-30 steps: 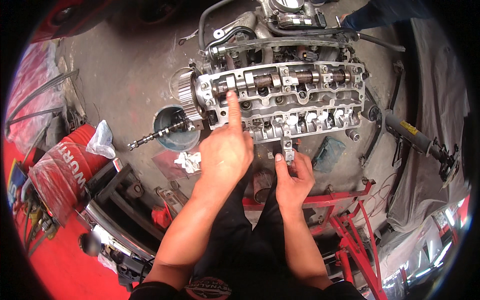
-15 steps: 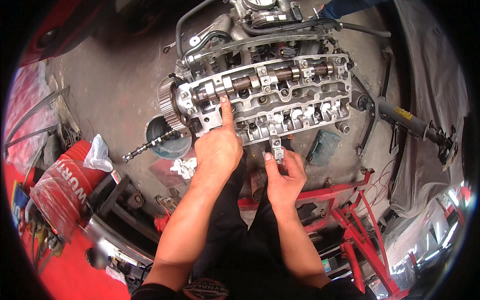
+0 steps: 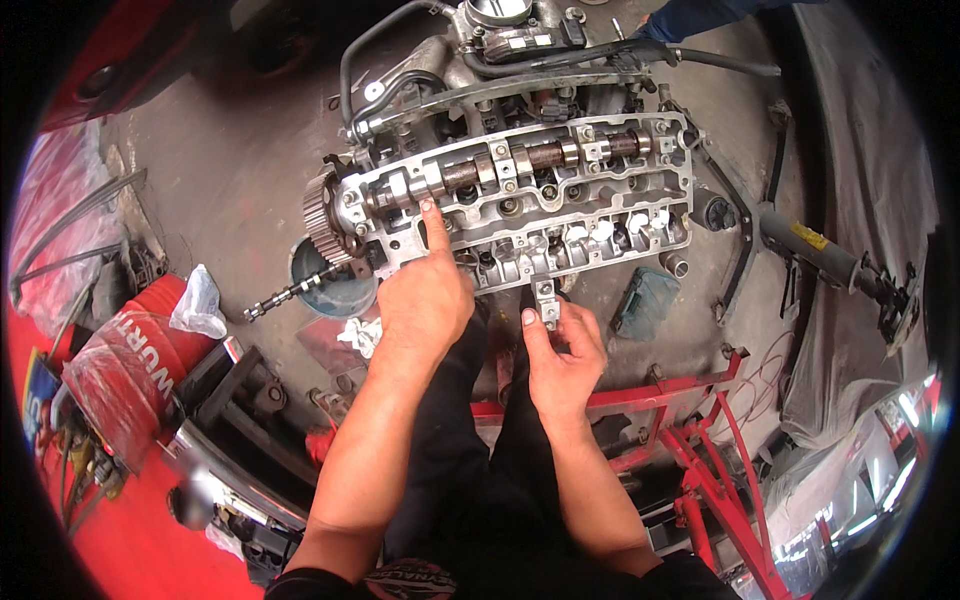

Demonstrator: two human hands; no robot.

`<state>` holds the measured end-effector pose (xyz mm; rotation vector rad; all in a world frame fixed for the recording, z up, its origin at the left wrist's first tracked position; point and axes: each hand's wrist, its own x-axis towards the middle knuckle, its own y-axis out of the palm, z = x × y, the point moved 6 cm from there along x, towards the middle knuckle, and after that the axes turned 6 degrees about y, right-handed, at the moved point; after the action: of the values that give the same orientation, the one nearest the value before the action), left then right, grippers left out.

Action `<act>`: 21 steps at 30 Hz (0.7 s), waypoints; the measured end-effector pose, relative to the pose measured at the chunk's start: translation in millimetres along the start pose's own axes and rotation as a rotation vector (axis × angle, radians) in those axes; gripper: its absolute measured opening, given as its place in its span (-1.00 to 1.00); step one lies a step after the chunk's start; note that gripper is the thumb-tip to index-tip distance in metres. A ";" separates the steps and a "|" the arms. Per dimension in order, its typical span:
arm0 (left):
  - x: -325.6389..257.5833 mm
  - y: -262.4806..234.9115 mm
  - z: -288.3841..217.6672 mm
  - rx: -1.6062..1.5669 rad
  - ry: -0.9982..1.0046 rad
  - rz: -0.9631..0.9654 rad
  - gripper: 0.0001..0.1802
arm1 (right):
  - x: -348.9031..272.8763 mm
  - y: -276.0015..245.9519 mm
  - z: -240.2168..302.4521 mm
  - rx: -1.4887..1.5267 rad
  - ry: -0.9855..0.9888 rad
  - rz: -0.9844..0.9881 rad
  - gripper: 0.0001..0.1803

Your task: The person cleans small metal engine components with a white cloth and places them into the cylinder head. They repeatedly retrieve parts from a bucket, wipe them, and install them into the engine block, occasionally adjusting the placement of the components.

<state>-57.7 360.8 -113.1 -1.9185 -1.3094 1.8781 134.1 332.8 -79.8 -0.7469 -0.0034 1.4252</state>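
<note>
A grey aluminium cylinder head lies across the middle, with a camshaft along its upper row and a toothed pulley at its left end. My left hand rests on the head's near left part, index finger stretched out and touching a bearing cap by the camshaft. My right hand holds a small metal bearing cap between thumb and fingers, just below the head's near edge.
A second camshaft lies over a round blue container at the left. A red can in plastic stands further left. A red stand frame is at the lower right, a grey tool at the right.
The view has shifted, so the cylinder head sits higher and more to the right. My left index finger has slid a little along the head's left part. My right hand still holds the cap.
</note>
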 end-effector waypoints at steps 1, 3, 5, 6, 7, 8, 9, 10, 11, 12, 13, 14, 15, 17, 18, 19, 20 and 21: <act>0.4 -5.4 -3.6 -0.041 0.008 -0.071 -0.11 | 2.4 -3.7 -1.8 0.000 -0.001 0.001 -0.67; -0.6 -16.1 -10.7 -0.123 0.026 -0.215 -0.23 | 10.2 -12.6 2.1 0.004 0.041 0.031 -0.67; -7.1 -21.6 -31.3 -0.125 0.172 -0.390 -0.36 | 15.2 -21.6 1.2 0.040 0.047 0.035 -0.67; -11.6 -24.8 -44.2 -0.123 0.240 -0.480 -0.41 | 18.7 -27.3 2.0 0.022 0.027 0.045 -0.67; -14.4 -29.5 -55.0 -0.194 0.212 -0.524 -0.49 | 23.2 -34.1 2.5 0.005 0.006 0.054 -0.66; -16.5 -32.8 -63.7 -0.197 0.225 -0.585 -0.51 | 28.3 -41.1 3.0 -0.013 -0.015 0.064 -0.66; -18.0 -36.1 -70.1 -0.200 0.240 -0.645 -0.53 | 34.1 -47.7 6.3 -0.035 -0.039 0.081 -0.66; -19.3 -39.5 -74.8 -0.203 0.255 -0.704 -0.55 | 40.5 -53.9 5.5 -0.042 -0.055 0.091 -0.66; -15.1 -35.0 -75.3 -0.192 0.238 -0.705 -0.56 | 47.0 -59.3 3.9 -0.049 -0.070 0.101 -0.66; -10.8 -31.2 -73.7 -0.207 0.212 -0.712 -0.60 | 52.9 -62.1 4.3 -0.055 -0.089 0.108 -0.66; -7.1 -28.6 -71.9 -0.223 0.185 -0.720 -0.64 | 56.9 -66.2 8.8 -0.037 -0.031 0.117 -0.67; -3.9 -28.1 -71.2 -0.240 0.159 -0.727 -0.67 | 62.1 -68.8 11.0 -0.049 -0.050 0.119 -0.67; -2.0 -28.3 -71.1 -0.242 0.106 -0.719 -0.74 | 66.8 -72.3 10.5 -0.066 -0.065 0.124 -0.67; 3.1 -29.6 -71.8 -0.247 0.001 -0.702 -0.82 | 76.5 -76.7 8.4 -0.077 -0.092 0.132 -0.67; 6.6 -29.8 -72.5 -0.233 -0.026 -0.690 -0.80 | 79.5 -77.4 8.2 -0.065 -0.085 0.149 -0.67; 11.3 -29.0 -74.0 -0.219 -0.053 -0.678 -0.77 | 82.1 -78.0 8.3 -0.054 -0.078 0.165 -0.67; 16.3 -27.3 -75.0 -0.206 -0.079 -0.665 -0.74 | 84.4 -78.4 8.4 -0.044 -0.070 0.181 -0.67; 21.2 -24.8 -77.2 -0.145 -0.072 -0.707 -0.73 | 86.0 -79.1 7.9 -0.047 -0.065 0.194 -0.66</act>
<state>-5.5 424.5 -97.1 -1.1865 -1.8652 1.5174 216.5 415.6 -73.4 -0.7546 -0.0151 1.6384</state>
